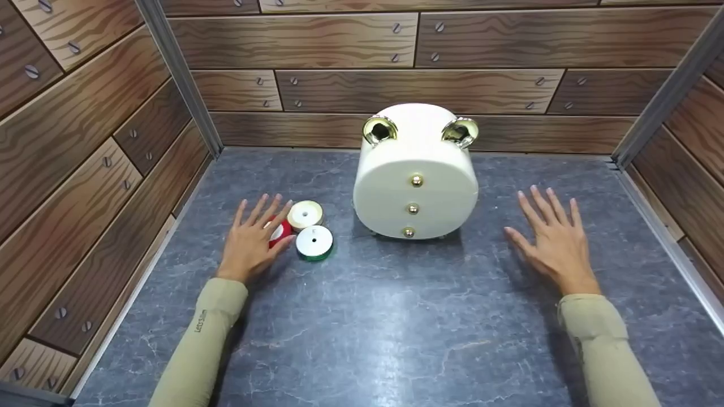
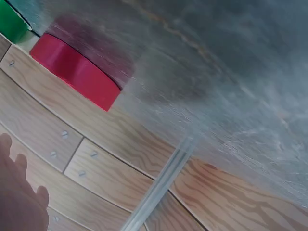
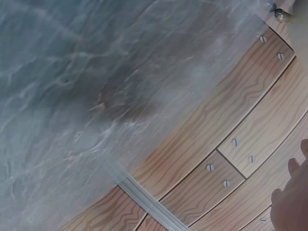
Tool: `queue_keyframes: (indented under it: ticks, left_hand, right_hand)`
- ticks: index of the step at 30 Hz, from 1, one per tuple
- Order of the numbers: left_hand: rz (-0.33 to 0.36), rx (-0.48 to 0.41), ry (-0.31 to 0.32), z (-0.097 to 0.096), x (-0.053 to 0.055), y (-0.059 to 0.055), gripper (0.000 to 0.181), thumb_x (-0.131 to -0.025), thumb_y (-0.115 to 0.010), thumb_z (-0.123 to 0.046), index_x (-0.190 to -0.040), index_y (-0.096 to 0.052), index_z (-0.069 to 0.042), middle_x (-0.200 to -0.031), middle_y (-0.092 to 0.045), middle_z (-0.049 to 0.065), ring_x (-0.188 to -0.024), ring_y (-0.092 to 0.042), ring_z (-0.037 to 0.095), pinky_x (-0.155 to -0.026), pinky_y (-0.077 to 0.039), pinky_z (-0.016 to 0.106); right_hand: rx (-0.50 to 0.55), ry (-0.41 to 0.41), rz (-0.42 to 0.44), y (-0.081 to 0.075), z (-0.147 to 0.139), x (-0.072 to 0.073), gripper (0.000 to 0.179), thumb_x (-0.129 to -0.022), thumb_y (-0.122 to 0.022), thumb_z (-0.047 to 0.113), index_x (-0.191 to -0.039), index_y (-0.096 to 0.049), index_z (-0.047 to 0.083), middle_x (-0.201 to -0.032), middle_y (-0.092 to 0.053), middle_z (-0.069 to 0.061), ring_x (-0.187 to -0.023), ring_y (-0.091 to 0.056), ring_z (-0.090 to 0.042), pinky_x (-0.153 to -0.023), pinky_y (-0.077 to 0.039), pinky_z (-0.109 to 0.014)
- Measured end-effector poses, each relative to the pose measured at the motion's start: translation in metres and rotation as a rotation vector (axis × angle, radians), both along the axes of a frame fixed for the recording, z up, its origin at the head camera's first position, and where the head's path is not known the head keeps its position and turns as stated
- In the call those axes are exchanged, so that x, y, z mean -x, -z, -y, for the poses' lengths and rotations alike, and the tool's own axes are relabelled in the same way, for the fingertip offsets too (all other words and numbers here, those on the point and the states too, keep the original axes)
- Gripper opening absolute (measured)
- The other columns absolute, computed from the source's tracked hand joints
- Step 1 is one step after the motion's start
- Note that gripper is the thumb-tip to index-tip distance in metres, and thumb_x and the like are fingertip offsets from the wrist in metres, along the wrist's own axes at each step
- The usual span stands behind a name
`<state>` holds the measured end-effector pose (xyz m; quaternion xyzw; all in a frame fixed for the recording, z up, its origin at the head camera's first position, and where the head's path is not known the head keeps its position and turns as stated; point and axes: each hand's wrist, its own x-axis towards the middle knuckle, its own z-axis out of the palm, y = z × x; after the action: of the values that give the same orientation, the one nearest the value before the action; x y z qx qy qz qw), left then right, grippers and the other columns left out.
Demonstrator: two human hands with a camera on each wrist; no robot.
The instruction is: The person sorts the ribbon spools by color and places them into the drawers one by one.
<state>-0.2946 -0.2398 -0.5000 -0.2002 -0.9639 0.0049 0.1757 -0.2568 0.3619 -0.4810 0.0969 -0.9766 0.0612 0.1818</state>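
My left hand (image 1: 249, 247) is spread with straight fingers over the table, just left of three ribbon spools, and holds nothing. Partly hidden under its thumb and fingers is a red ribbon spool (image 1: 281, 233). A cream ribbon spool (image 1: 313, 210) and a green ribbon spool with a white face (image 1: 323, 243) lie beside it. The left wrist view shows the red spool (image 2: 74, 70) from the side, with part of the green spool (image 2: 12, 24). Away to the right, my right hand (image 1: 557, 247) is also spread flat and empty, right of a cream rounded case (image 1: 384, 198).
The case stands at the back middle, with three gold studs on its front and two gold cup-shaped fittings (image 1: 380, 130) on top. Wood-patterned walls (image 1: 339, 42) enclose the grey marbled table (image 1: 350, 339) at the back and sides, with metal posts (image 1: 192, 85) in the corners.
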Motion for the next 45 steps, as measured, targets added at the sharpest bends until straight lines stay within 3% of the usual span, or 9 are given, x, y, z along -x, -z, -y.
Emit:
queue_keyframes:
  ticks: [8,17,21,26,33,40,45]
  left_hand:
    - [0.064,-0.012,-0.015,-0.013,-0.002,-0.004,0.072,-0.105,-0.043,-0.061,-0.167,-0.022,-0.031,-0.171,-0.029,-0.001,-0.159,-0.026,0.025,-0.130,-0.013,0.054]
    - [-0.059,-0.111,0.103,-0.038,-0.004,-0.012,0.067,-0.103,-0.057,-0.049,-0.163,-0.034,-0.031,-0.163,-0.045,0.001,-0.144,-0.050,0.030,-0.118,-0.038,0.058]
    - [-0.098,-0.146,0.150,-0.050,-0.003,-0.018,0.066,-0.103,-0.060,-0.047,-0.162,-0.036,-0.032,-0.161,-0.048,0.000,-0.140,-0.053,0.030,-0.115,-0.042,0.056]
    - [-0.102,-0.173,0.180,-0.066,0.004,-0.035,0.068,-0.103,-0.061,-0.046,-0.163,-0.033,-0.033,-0.163,-0.045,-0.002,-0.141,-0.051,0.028,-0.116,-0.041,0.054]
    - [-0.124,-0.254,0.206,-0.086,0.022,-0.069,0.067,-0.104,-0.059,-0.046,-0.164,-0.032,-0.031,-0.164,-0.043,-0.004,-0.142,-0.050,0.029,-0.116,-0.041,0.054]
    - [-0.106,-0.359,0.235,-0.110,0.042,-0.099,0.068,-0.105,-0.056,-0.047,-0.165,-0.028,-0.033,-0.166,-0.039,-0.006,-0.144,-0.047,0.025,-0.115,-0.041,0.053]
    - [-0.081,-0.420,0.269,-0.122,0.054,-0.111,0.070,-0.105,-0.055,-0.049,-0.166,-0.023,-0.034,-0.167,-0.036,-0.007,-0.146,-0.044,0.022,-0.113,-0.043,0.054]
  right_hand:
    - [0.036,-0.039,-0.036,-0.005,0.009,0.003,0.077,-0.103,-0.048,0.060,-0.166,-0.027,0.023,-0.171,-0.027,-0.011,-0.159,-0.018,-0.035,-0.131,0.002,-0.055]
    - [0.076,-0.064,-0.039,-0.017,0.025,0.006,0.076,-0.103,-0.048,0.060,-0.166,-0.025,0.024,-0.172,-0.025,-0.009,-0.159,-0.018,-0.035,-0.130,-0.002,-0.057]
    - [0.089,-0.084,-0.050,-0.023,0.034,0.008,0.076,-0.103,-0.047,0.060,-0.167,-0.023,0.026,-0.172,-0.025,-0.009,-0.160,-0.018,-0.034,-0.130,-0.001,-0.055]
    - [0.130,-0.118,-0.098,-0.027,0.046,0.008,0.075,-0.102,-0.050,0.058,-0.166,-0.027,0.025,-0.170,-0.029,-0.009,-0.157,-0.024,-0.035,-0.131,-0.002,-0.051]
    - [0.221,-0.186,-0.218,-0.040,0.068,0.009,0.073,-0.099,-0.057,0.048,-0.163,-0.034,0.023,-0.165,-0.038,-0.009,-0.151,-0.035,-0.037,-0.129,-0.016,-0.054]
    - [0.303,-0.247,-0.372,-0.056,0.091,0.007,0.071,-0.097,-0.055,0.053,-0.158,-0.044,0.020,-0.157,-0.048,-0.010,-0.141,-0.045,-0.038,-0.116,-0.033,-0.061]
    - [0.376,-0.294,-0.476,-0.063,0.112,0.006,0.067,-0.092,-0.063,0.048,-0.150,-0.054,0.017,-0.146,-0.056,-0.012,-0.127,-0.053,-0.037,-0.105,-0.042,-0.057]
